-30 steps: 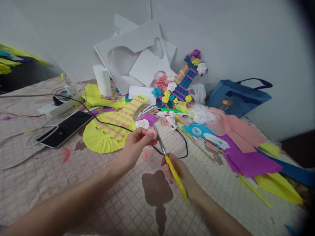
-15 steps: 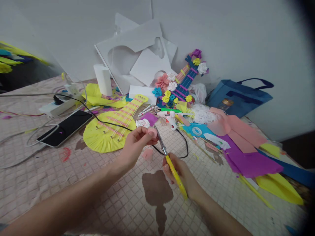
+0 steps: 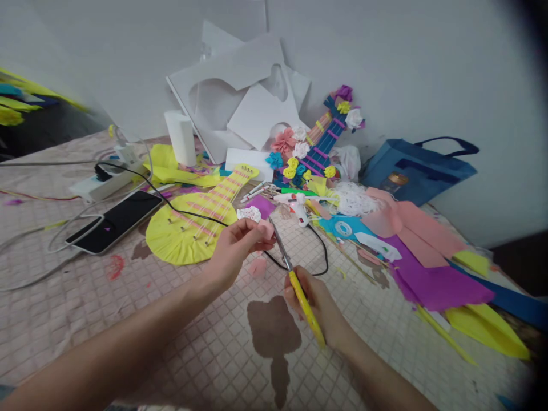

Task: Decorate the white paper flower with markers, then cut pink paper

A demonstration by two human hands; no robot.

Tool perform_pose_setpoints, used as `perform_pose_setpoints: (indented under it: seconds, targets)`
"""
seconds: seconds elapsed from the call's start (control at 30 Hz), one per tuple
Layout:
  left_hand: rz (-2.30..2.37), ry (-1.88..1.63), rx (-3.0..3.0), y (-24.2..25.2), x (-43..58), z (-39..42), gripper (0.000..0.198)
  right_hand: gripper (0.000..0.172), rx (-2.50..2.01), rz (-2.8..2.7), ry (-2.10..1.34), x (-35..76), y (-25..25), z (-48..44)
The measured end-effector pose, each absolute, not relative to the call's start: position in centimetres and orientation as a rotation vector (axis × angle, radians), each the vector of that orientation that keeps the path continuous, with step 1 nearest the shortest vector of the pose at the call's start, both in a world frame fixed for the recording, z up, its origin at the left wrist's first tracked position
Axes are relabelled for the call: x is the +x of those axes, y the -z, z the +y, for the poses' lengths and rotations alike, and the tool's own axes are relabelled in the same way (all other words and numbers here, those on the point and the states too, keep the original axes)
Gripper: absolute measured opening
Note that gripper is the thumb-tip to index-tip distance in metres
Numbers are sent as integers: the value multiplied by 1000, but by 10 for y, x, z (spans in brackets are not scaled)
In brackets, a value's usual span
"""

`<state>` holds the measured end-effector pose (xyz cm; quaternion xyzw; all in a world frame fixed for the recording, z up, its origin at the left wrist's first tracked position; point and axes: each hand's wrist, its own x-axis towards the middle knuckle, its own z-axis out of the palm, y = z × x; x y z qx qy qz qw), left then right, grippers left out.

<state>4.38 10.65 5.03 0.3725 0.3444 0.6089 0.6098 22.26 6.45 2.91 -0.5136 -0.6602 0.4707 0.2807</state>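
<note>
Between the thumb and fingers of my left hand (image 3: 240,242) is a small piece of pink paper (image 3: 267,229). My right hand (image 3: 314,302) grips yellow-handled scissors (image 3: 302,299), their blades pointing up and away, right beside the pink paper. Whether the blades touch the paper I cannot tell. On the table just below my left fingers lies another pink paper piece (image 3: 257,267). A white paper flower (image 3: 249,214) and a purple paper piece (image 3: 261,205) are just beyond my left hand. Left of it rests a yellow paper-covered toy guitar (image 3: 188,228) with strings.
A white glue gun (image 3: 295,204) lies beyond the scissors, its black cord looping on the tablecloth. A blue guitar with paper flowers (image 3: 321,148) leans at the back. Coloured paper (image 3: 436,285) and a blue bag (image 3: 415,171) are right; a phone (image 3: 115,222) and power strip (image 3: 111,182) are left.
The pink paper in my left fingers has turned and shifted slightly. My right hand and the scissors stay nearly in place. The whole view has moved very slightly.
</note>
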Motion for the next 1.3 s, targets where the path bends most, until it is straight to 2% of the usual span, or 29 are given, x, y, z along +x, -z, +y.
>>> perform_pose_setpoints:
  seconds: [0.6, 1.3]
  targets:
    - [775, -1296, 902, -53, 33, 114, 20, 18, -1402, -1764, -1213, 225, -23, 64]
    - [812, -1215, 1044, -56, 24, 120, 21, 30, -1330, -1870, -1321, 226, -43, 65]
